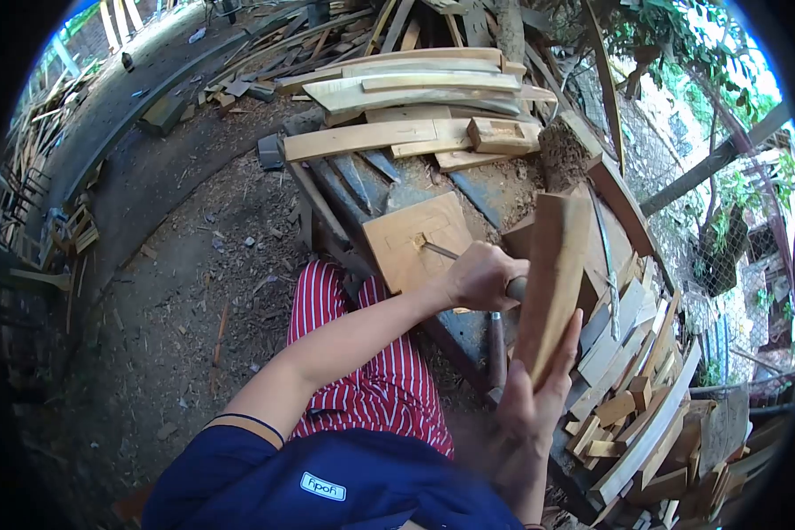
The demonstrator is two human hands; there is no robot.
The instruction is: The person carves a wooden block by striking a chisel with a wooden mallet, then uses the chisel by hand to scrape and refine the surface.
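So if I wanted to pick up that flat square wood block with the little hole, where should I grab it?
Grip the square block by its two opposite side edges, reaching down from above. It lies flat on the bench, so only the edges are easy to pinch. Stay away from the chisel tip at the hole, which the left hand holds.

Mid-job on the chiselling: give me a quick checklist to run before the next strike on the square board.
1. Left hand closed around the metal chisel: ok.
2. Chisel tip sits in the small notch of the square pale wooden board: ok.
3. Right hand grips the long flat wooden mallet board, raised upright: ok.
4. Square board lying flat on the dark workbench: ok.
5. Board clamped or fixed: cannot tell.
6. Red striped trousers close beneath the board: not ok.
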